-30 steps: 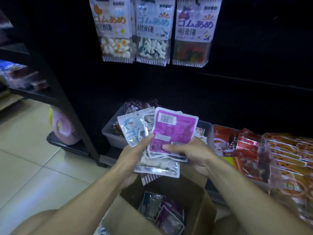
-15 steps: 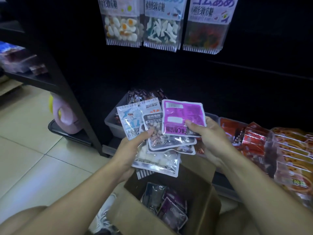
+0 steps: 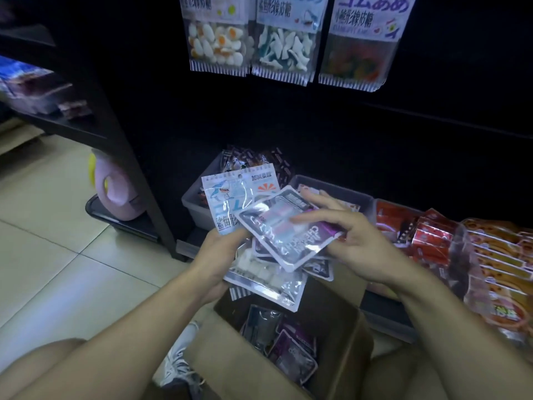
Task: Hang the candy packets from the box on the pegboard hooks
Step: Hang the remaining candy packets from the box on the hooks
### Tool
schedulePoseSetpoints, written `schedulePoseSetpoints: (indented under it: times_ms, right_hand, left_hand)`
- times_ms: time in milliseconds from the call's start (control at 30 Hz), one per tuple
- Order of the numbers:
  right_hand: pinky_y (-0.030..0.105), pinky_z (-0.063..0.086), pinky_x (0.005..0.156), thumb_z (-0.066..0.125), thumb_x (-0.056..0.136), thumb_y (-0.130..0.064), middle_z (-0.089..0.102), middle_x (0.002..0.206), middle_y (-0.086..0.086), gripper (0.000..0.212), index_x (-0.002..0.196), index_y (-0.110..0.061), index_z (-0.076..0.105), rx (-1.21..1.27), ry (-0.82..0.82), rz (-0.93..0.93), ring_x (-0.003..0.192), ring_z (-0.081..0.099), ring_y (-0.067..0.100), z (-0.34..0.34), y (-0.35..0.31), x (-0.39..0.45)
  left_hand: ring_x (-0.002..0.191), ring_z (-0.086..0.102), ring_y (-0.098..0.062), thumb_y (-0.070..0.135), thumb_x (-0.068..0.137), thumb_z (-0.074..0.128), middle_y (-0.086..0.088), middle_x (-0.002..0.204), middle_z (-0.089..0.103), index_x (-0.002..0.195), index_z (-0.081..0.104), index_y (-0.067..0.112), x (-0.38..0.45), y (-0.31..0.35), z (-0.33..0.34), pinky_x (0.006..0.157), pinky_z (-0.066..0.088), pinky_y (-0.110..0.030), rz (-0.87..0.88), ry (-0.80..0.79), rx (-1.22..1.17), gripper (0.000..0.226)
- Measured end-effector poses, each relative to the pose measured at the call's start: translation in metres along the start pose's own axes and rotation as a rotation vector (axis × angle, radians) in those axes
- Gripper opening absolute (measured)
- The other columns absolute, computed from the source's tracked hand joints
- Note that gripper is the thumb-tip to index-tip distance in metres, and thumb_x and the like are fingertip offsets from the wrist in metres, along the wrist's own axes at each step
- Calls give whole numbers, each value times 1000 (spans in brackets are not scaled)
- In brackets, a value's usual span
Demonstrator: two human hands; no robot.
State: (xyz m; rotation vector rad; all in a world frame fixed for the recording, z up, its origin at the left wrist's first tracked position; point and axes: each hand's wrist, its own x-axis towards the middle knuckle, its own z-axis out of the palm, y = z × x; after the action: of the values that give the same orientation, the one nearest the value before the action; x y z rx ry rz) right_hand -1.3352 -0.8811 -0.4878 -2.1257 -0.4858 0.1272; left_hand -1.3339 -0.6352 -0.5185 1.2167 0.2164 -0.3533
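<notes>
Center frame, above the box (image 3: 340,321): your left hand (image 3: 222,249) clamps the fanned packet stack (image 3: 265,272), right hand (image 3: 357,241) pinches the purple packet (image 3: 277,235). Light, floppy, slick film; I'd grip near the header hole.

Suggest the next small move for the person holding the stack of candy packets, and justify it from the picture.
Probably lift the purple packet, pinched by the right hand, off the stack in the left hand: it already lies tilted and apart on top, and the hanging packets are above.
</notes>
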Motion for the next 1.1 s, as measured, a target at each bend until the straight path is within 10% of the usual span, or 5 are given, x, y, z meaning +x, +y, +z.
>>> schedulePoseSetpoints:
  times_ms: [200, 367, 500, 700, 1100]
  right_hand:
    - [46, 25, 126, 80, 73, -69, 33, 161, -31, 43, 111, -50, 76, 189, -64, 180, 155, 23, -1, 5, -20, -5]
    - [36, 60, 96, 98, 48, -38, 53, 151, -2, 126, 158, -34, 36, 565, 195, 567, 110, 72, 18, 28, -16, 7]
    - [27, 59, 56, 87, 72, -8, 79, 104, 10, 102, 159, -23, 35, 891, 280, 660, 64, 76, 14, 35, -16, 10]
    - [65, 60, 86, 88, 57, -11, 79, 111, 14, 93, 142, -27, 53, 1060, 542, 618, 109, 74, 38, 37, -5, 18]
    - [65, 53, 101, 75, 90, -5, 73, 127, 19, 44, 133, -9, 64, 934, 504, 535, 103, 70, 31, 19, -6, 13]
  left_hand:
    - [98, 79, -40, 13, 91, 73, -20, 110, 80, 119, 74, 8, -1, -4, -1, 89, 63, -52, -46, 42, 5, 28]
    - [104, 77, -42, 24, 75, 79, -20, 115, 80, 121, 73, 8, -3, -4, 7, 96, 60, -59, -24, 43, -49, 49]
    - [113, 74, -42, 33, 83, 78, -19, 122, 78, 131, 69, 8, -1, -9, 7, 105, 55, -62, -88, 89, -133, 54]
    - [97, 78, -33, 33, 80, 77, -16, 113, 79, 120, 68, 9, 3, -3, 8, 81, 65, -43, -179, -57, -172, 47]
    - [88, 81, -30, 7, 96, 68, -17, 105, 81, 132, 64, 2, 2, -3, 9, 72, 67, -40, -106, 67, -212, 36]
